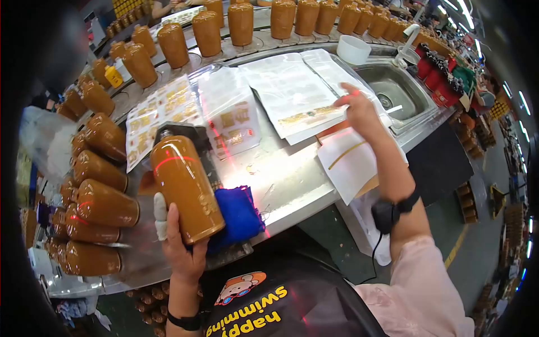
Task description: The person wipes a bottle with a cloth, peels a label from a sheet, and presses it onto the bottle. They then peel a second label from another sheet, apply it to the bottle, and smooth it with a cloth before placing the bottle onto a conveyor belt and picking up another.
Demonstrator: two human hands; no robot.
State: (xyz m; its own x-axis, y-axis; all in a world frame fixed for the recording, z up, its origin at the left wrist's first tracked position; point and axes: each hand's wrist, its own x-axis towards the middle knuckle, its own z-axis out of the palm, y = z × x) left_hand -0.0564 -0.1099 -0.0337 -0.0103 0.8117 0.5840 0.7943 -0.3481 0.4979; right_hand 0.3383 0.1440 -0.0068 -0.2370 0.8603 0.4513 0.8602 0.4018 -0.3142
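A glossy brown bottle [182, 185] lies tilted on the left part of the metal worktop, its neck pointing away from me. My left hand [184, 247] is wrapped round its base end, with white covers on a finger. Beside the bottle is a crumpled blue cloth [238, 216]. My right hand [359, 109] is raised over the right edge of the printed sheets [292, 90], its fingers bent and partly together; anything between the fingertips is too small to tell. Sheets of gold decals [163, 112] and a second decal sheet [231, 121] lie behind the bottle.
Brown bottles [106, 205] lie stacked at the left. More bottles [241, 23] stand along a curved conveyor at the back. A sink [401, 95] and a white bowl [353, 50] are at the back right. White paper [348, 160] overhangs the front edge.
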